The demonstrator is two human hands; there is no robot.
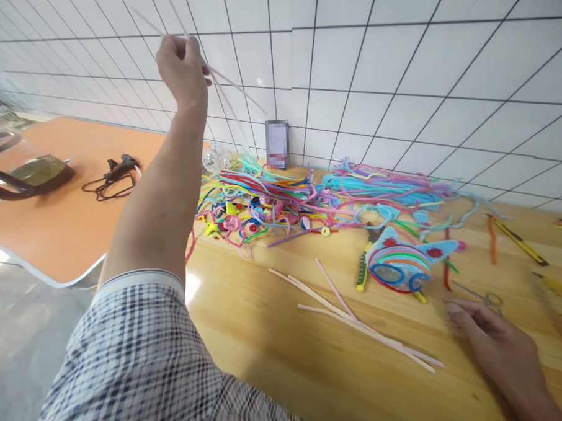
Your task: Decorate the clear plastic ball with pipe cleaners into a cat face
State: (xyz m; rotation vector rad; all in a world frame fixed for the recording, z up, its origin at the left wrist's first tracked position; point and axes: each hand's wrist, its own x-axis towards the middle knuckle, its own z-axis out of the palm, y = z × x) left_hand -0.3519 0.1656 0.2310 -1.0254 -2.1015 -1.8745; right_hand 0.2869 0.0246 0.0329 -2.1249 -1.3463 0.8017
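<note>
My left hand (182, 69) is raised in front of the tiled wall, its fingers closed round a couple of thin pale pipe cleaners (238, 88) that cross and stick out on both sides. Low on the right, my right hand (505, 343) hovers at the wooden table with loosely bent fingers and nothing visible in them. Just beyond its fingers lie small scissors (484, 296). Several pale pink and cream pipe cleaners (355, 322) lie crossed on the table between my arms. A light-blue eared figure (397, 264) with blue rings rests against green-and-yellow pliers (362, 269).
A heap of coloured pipe cleaners and small pieces (266, 202) lies along the wall, with a blue-purple bundle (387, 187) beside it. A phone (278, 142) leans upright there. A yellow cutter knife (519, 242) is at right. An orange table (86, 138) holds a black cable (112, 180).
</note>
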